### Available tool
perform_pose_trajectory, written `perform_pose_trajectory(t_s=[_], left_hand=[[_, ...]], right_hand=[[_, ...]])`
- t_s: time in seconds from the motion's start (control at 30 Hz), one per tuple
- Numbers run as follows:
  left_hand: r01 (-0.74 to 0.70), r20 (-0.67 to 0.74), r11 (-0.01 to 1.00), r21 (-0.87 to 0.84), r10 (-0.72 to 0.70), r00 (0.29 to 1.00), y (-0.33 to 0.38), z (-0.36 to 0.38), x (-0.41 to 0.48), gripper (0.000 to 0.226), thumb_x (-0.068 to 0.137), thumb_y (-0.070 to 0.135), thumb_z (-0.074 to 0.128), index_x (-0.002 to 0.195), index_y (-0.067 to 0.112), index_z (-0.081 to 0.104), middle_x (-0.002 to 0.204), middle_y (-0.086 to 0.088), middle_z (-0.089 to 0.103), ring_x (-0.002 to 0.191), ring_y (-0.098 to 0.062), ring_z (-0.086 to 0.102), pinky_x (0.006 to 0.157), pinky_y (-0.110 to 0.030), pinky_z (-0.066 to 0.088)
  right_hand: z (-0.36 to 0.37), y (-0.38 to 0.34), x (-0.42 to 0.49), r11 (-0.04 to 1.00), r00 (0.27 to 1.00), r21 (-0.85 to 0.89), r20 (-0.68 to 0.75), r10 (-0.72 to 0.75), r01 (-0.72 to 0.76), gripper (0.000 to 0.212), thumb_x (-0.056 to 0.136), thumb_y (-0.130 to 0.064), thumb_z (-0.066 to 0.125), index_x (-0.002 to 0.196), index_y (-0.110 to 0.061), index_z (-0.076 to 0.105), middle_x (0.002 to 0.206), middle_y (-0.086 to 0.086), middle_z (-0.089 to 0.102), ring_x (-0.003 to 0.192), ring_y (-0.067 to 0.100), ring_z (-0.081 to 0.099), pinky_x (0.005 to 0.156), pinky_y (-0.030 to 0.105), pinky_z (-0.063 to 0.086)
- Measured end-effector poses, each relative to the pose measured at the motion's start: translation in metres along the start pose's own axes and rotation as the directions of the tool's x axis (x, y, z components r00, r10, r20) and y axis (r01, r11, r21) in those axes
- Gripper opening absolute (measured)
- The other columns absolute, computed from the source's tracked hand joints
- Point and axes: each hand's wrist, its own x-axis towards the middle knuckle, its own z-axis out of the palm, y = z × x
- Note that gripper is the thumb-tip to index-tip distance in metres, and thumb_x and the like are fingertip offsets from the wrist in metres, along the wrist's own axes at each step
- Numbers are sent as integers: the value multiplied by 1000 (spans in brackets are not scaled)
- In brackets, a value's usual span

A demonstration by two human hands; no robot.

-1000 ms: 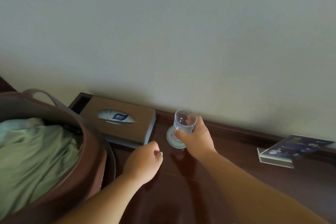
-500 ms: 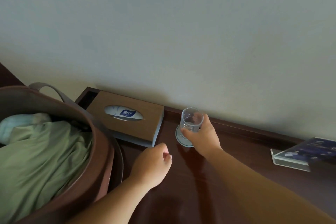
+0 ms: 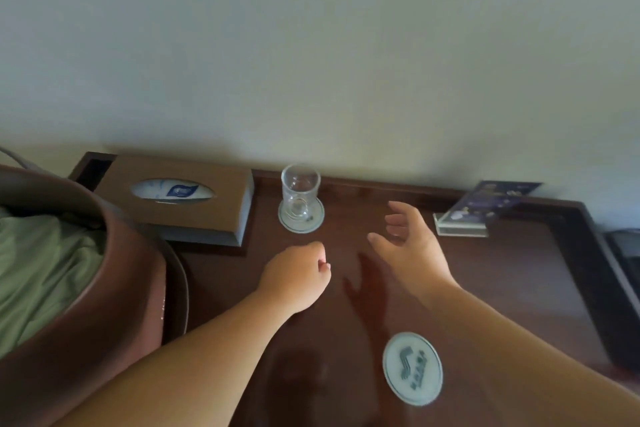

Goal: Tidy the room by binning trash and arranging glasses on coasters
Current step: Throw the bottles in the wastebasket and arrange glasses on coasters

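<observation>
Down at the near edge, the near coaster (image 3: 412,368) lies bare, print too blurred to read. Mid-table, left hand (image 3: 298,274) is curled, seemingly on nothing; right hand (image 3: 408,239) is spread and empty. By the wall, the glass (image 3: 300,194) stands upright on the far coaster (image 3: 311,222), beside the tissue box (image 3: 180,204). One careless swing topples it!
</observation>
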Motion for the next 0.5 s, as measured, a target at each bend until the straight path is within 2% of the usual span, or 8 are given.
perform_pose_trajectory(t_s=[0.17,0.27,0.37,0.5], left_hand=[[-62,60,998,16,61,996,36,22,-10,15,90,33,45,81,22,51,84,1,66,81,-25,60,67,-32,44],[-73,62,997,35,71,996,52,32,-17,17,90,34,45,82,20,52,82,1,65,79,-25,60,67,-33,45],[-53,39,997,48,51,998,63,37,-24,17,89,34,47,80,21,52,78,2,64,76,-24,60,66,-34,46],[-21,2,997,77,21,1000,70,38,-38,19,89,35,48,77,22,51,73,4,61,72,-21,59,62,-32,43]], right_hand=[[-57,26,-36,995,989,-39,-125,82,-88,57,81,-29,74,131,-33,47,115,-7,60,105,11,60,91,32,49],[-87,30,-46,995,982,-39,-168,80,-88,57,81,-31,74,131,-36,46,115,-8,60,105,9,60,91,33,50],[-109,32,-47,998,983,-25,-175,50,-55,59,81,-35,73,132,-36,44,116,-8,61,103,7,60,86,28,49],[-110,29,-52,1000,992,-25,-122,12,-15,62,81,-38,73,135,-34,43,114,-11,59,104,8,59,88,30,49]])
